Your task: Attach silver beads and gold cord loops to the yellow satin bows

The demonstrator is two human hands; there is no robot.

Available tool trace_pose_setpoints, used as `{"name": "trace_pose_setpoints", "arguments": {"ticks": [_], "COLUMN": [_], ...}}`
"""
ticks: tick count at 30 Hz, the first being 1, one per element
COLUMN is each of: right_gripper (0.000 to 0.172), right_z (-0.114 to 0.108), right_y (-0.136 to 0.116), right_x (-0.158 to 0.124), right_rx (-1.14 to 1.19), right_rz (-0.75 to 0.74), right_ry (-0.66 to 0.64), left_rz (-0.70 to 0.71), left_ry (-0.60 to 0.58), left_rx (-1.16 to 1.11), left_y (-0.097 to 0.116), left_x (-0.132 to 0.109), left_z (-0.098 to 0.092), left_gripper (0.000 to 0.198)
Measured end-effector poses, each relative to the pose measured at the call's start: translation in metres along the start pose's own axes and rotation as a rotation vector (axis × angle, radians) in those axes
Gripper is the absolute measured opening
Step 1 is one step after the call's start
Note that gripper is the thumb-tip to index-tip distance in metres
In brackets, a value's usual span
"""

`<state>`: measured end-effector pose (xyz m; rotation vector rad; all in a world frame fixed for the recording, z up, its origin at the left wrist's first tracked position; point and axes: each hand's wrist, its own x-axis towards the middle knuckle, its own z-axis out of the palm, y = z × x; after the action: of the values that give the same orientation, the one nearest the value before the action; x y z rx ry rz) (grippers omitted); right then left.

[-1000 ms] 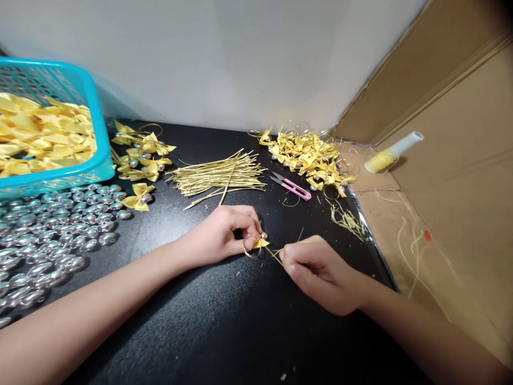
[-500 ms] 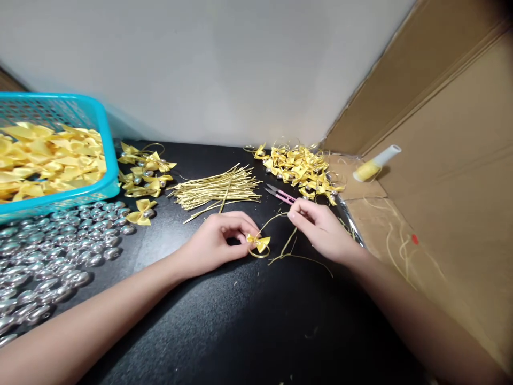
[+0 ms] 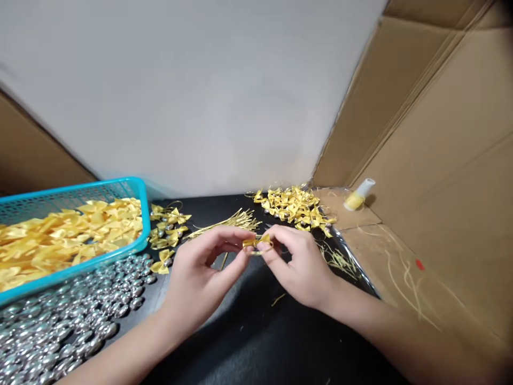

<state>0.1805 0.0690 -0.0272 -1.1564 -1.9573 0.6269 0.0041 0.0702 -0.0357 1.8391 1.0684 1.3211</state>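
Observation:
Between my two hands is a small yellow ribbon bow (image 3: 257,243) with a thin gold cord loop hanging below it. My left hand (image 3: 208,267) pinches the bow's left side between thumb and fingers. From the other side, my right hand (image 3: 298,262) grips its right end with thumb and forefinger. Behind my hands lies a bundle of gold cords (image 3: 236,220), partly covered by my left hand. A pile of finished-looking bows with silver beads (image 3: 294,206) sits beyond my right hand. Only a tip of the thread snips (image 3: 267,226) shows behind my right fingers.
On the left stands a turquoise basket (image 3: 145,214) of yellow bows, with many silver beads (image 3: 80,315) in front and a few beaded bows (image 3: 168,230) beside it. Cord scraps (image 3: 339,261) and a thread spool (image 3: 358,195) lie right, by a cardboard wall (image 3: 441,160).
My right hand has let go of the loose cord and moved left onto the bow. Both hands are now raised, closer to me. The camera view has tilted upward.

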Motion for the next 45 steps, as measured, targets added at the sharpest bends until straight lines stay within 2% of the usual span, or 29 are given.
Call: {"name": "trace_pose_setpoints", "arguments": {"ticks": [4,5,7,9,14,18,24,27,29,32,34,39,45], "right_gripper": [0.024,0.024,0.023,0.022,0.023,0.025,0.026,0.024,0.022,0.023,0.020,0.013,0.012], "right_z": [-0.009,-0.012,-0.017,-0.020,-0.023,-0.024,-0.018,-0.013,-0.012,-0.014,-0.016,-0.019,-0.017], "right_y": [-0.013,-0.017,-0.024,-0.031,-0.040,-0.041,-0.036,-0.034,-0.033,-0.034,-0.035,-0.039,-0.041], "right_x": [0.024,0.029,0.034,0.037,0.036,0.035,0.035,0.034,0.033,0.029,0.026,0.019,0.016], "right_rx": [0.194,0.226,0.249,0.232,0.135,0.212,0.675,0.822,0.865,0.809,0.683,0.292,0.108], "right_rz": [0.056,0.057,0.039,0.007,-0.081,-0.048,0.047,0.049,0.030,0.005,-0.022,-0.202,-0.321], "right_ry": [0.020,0.039,0.072,0.086,0.124,0.097,-0.016,-0.007,-0.005,-0.034,-0.022,0.158,0.240], "left_rz": [-0.052,-0.048,-0.036,-0.033,-0.017,0.000,-0.027,-0.032,-0.015,0.042,0.105,0.311,0.483], "left_ry": [0.124,0.125,0.051,-0.042,-0.131,-0.118,0.003,0.071,0.098,0.075,0.034,0.064,0.049], "left_rx": [0.024,0.042,0.109,0.216,0.329,0.237,-0.102,-0.240,-0.255,-0.122,0.044,0.405,0.635], "left_y": [0.025,0.032,0.043,0.050,0.051,0.048,0.042,0.036,0.035,0.040,0.045,0.056,0.064], "left_x": [0.025,0.030,0.038,0.042,0.044,0.043,0.037,0.033,0.031,0.031,0.031,0.028,0.019], "left_z": [-0.009,-0.012,-0.018,-0.021,-0.022,-0.020,-0.010,-0.004,-0.003,-0.008,-0.015,-0.030,-0.031], "left_gripper": [0.010,0.008,0.009,0.019,0.041,0.043,0.042,0.039,0.039,0.040,0.040,0.028,0.013]}}
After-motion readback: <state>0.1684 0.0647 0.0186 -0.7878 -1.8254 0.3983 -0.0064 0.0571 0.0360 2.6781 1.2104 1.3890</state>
